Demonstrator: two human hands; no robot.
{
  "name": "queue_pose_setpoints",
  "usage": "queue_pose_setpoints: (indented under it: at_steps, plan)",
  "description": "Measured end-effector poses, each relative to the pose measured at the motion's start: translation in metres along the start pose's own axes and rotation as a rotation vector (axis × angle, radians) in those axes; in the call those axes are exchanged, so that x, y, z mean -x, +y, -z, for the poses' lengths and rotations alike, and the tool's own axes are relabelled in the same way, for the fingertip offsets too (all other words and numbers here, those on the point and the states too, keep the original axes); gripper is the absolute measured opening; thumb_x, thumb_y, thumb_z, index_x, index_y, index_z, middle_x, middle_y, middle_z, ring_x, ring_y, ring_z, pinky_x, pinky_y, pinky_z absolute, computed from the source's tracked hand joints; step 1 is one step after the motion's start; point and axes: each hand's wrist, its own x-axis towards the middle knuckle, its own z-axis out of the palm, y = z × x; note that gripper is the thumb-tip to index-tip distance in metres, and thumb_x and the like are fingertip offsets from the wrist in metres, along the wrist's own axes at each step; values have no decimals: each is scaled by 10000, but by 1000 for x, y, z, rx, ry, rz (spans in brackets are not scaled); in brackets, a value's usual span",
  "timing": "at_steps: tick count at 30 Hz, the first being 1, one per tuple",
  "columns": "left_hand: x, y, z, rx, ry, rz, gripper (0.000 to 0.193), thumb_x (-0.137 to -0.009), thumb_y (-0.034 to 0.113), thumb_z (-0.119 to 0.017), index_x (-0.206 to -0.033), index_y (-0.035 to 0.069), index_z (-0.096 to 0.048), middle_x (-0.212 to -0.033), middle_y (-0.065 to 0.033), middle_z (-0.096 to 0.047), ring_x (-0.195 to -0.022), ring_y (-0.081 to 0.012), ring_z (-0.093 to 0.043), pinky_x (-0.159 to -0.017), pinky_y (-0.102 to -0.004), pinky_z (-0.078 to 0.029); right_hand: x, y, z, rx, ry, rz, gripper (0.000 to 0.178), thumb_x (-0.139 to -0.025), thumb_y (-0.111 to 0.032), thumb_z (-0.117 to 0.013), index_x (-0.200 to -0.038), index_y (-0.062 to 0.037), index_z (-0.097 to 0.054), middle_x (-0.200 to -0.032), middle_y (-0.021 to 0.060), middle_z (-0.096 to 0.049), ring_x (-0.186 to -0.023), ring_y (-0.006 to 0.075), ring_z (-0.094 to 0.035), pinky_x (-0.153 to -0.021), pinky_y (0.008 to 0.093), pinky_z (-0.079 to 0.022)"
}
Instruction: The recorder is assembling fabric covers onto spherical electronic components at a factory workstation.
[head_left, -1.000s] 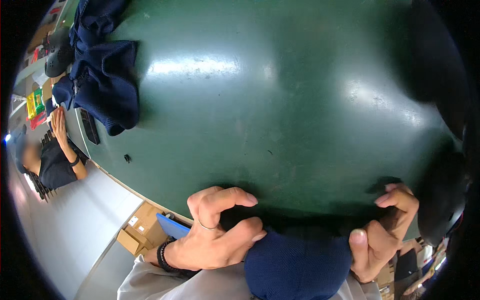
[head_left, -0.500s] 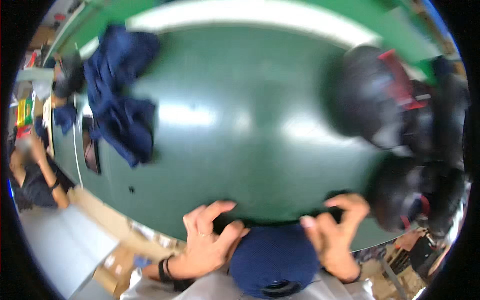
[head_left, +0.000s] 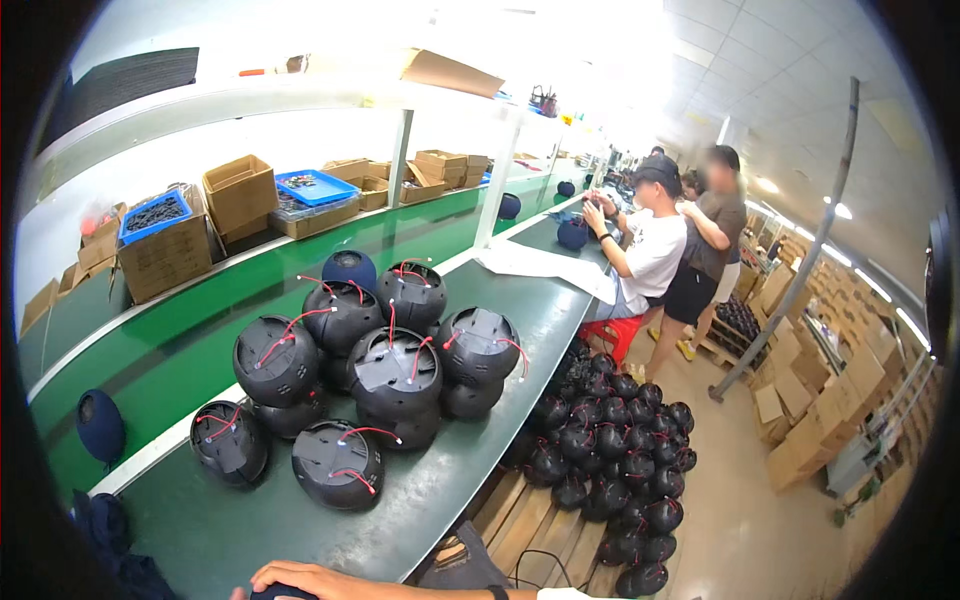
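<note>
At the lower edge my right hand (head_left: 292, 577) lies curved over a dark blue fabric-covered round shell (head_left: 282, 593), of which only a sliver shows. Its forearm runs off to the right, with a dark band at the wrist. A small bit of skin beside the shell is cut off by the picture's edge; whose finger it is I cannot tell. My left hand is otherwise out of sight. Beyond the hand, several black round housings (head_left: 338, 465) with red wires stand on the green table (head_left: 240, 535), some stacked. Dark blue cloth (head_left: 105, 530) lies at the left.
Many black housings (head_left: 605, 440) are heaped on the right beside a wooden pallet (head_left: 520, 515). Blue covered shells (head_left: 100, 425) sit on the green belt (head_left: 180, 385). Cartons (head_left: 165, 250) line the back. A co-worker (head_left: 655, 235) sits farther along the table; others stand behind.
My view has swung up and to the right, from the tabletop to the room. Earlier both hands gripped the blue shell; now only the right shows clearly, at the lower edge.
</note>
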Motion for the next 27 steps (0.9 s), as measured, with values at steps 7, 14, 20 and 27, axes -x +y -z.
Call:
queue_pose_setpoints:
  at_steps: [7, 14, 20, 27]
  plan:
    - [16, 5, -38, 5, -45, -31, 713, -1060, 518, -380, -1404, -93, -507, -1394, -244, -565, -1271, -354, -561, -1120, -457, -441, -3, 5, -1, 18, -30, -19, 321, -1040, -294, -589, -1168, -4, -642, -1133, 202, -666, -1075, 387, -659, -932, 434, -519]
    - [15, -4, -39, 57, 5, -12, 684, -1058, 500, -392, -1389, -90, -498, -1356, -247, -571, -1238, -353, -574, -1099, -455, -454, -8, 10, -3, -51, -14, -115, 316, -1031, -305, -588, -1110, -4, -646, -1068, 207, -660, -1029, 401, -651, -903, 461, -512]
    - [14, -8, -37, 38, 9, -29, 703, -1040, 523, -405, -1363, -91, -519, -1350, -245, -572, -1230, -356, -577, -1088, -463, -464, -3, 26, -6, -92, -45, -141, 321, -1015, -306, -601, -1131, -8, -630, -1154, 173, -638, -1112, 382, -612, -944, 470, -487]
    - [10, 3, -30, -91, -54, -62, 677, -1044, 493, -392, -1376, -82, -522, -1380, -235, -566, -1249, -358, -567, -1108, -472, -441, 5, 20, -8, -66, -13, -73, 570, -1008, -377, -599, -1370, 54, -509, -1375, 222, -542, -1296, 405, -515, -1108, 461, -402]
